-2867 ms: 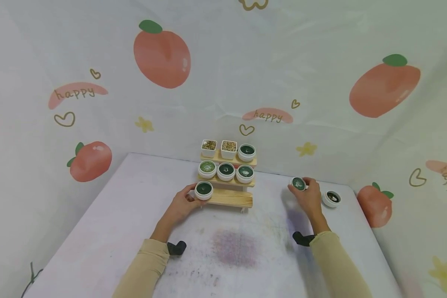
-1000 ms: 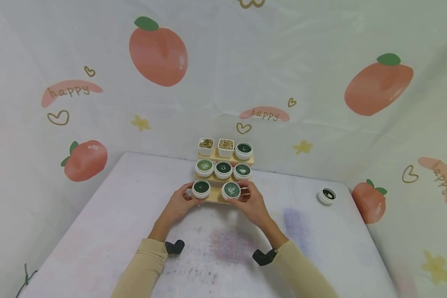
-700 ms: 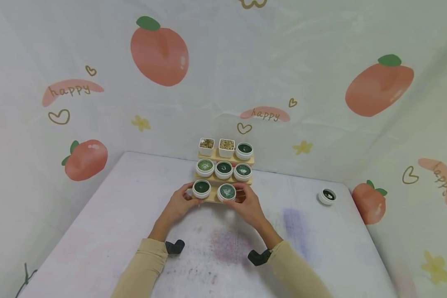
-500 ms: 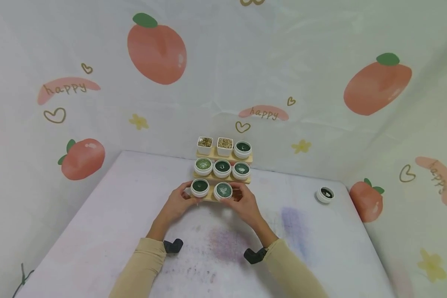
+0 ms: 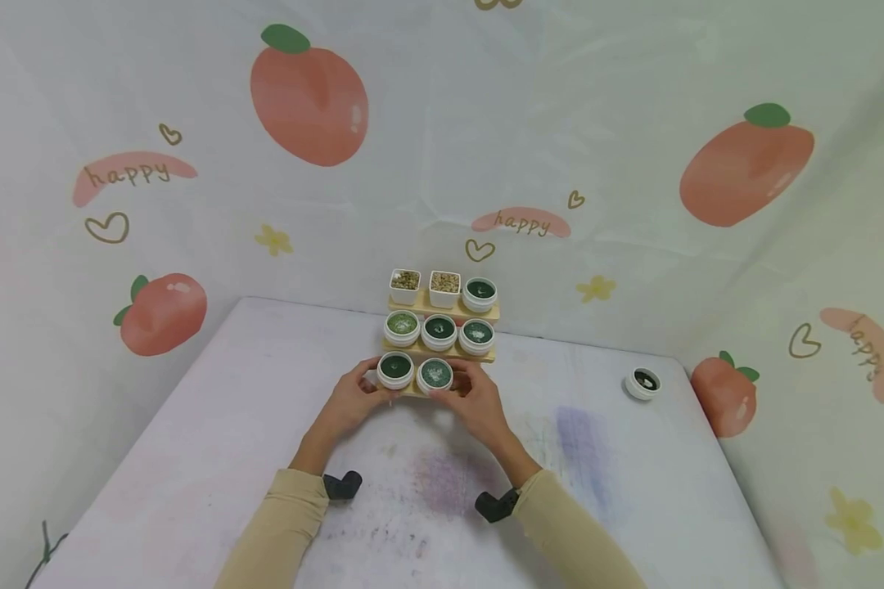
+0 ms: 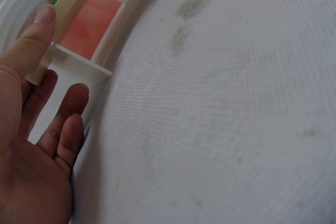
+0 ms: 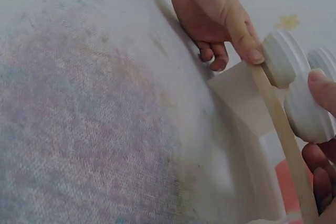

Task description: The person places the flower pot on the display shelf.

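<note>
In the head view, a small three-step wooden stand [image 5: 386, 350] holds several little white pots. My left hand [image 5: 349, 401] is at the left end of the bottom step, thumb and fingers around a round white pot with dark green contents [image 5: 395, 370]. In the left wrist view its thumb [image 6: 31, 40] lies against the pot, and the lower fingers curl loosely by the stand's white end support [image 6: 68, 77]. My right hand [image 5: 480, 402] grips a second round pot, with speckled green contents [image 5: 435, 375], from the right. The two pots sit close together. The right hand's far fingers are partly hidden.
Three round pots, including one with light green contents [image 5: 402, 325], line the middle step. Two square pots, one of them a grainy-filled pot [image 5: 445, 288], and a round pot [image 5: 480, 293] fill the top. A dark-filled pot [image 5: 643, 383] stands apart at right, near the printed backdrop [image 5: 633, 270].
My right hand has brought the speckled green pot from the right side of the table to the bottom step, then moved it left beside the dark green pot. The left hand stays at its pot.
</note>
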`<state>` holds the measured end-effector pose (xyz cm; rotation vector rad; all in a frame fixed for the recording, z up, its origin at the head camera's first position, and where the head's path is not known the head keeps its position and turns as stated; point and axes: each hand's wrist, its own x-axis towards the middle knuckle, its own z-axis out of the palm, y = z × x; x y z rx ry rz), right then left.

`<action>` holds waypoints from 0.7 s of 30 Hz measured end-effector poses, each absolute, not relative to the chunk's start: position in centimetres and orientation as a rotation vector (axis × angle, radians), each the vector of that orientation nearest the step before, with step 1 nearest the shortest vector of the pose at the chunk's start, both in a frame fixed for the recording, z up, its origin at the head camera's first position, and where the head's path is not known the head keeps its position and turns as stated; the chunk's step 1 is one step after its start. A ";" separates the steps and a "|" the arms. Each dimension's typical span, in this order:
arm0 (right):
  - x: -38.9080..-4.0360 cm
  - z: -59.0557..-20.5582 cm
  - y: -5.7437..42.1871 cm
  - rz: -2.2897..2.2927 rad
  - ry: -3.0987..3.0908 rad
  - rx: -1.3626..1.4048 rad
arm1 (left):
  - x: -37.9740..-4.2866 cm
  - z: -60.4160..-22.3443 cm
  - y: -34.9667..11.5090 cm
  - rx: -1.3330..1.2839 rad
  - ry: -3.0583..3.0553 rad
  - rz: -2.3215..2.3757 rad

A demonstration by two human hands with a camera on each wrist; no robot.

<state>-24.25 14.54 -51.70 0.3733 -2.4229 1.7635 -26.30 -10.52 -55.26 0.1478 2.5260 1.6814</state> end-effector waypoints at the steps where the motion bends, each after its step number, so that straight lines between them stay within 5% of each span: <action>1: -24.3 -51.8 14.5 1.764 -2.420 0.380 | -26.3 -55.3 -10.6 0.150 2.528 1.681; 21: -24.3 -51.8 14.5 1.598 -2.494 0.382 | -26.1 -55.0 -10.5 0.149 2.513 1.699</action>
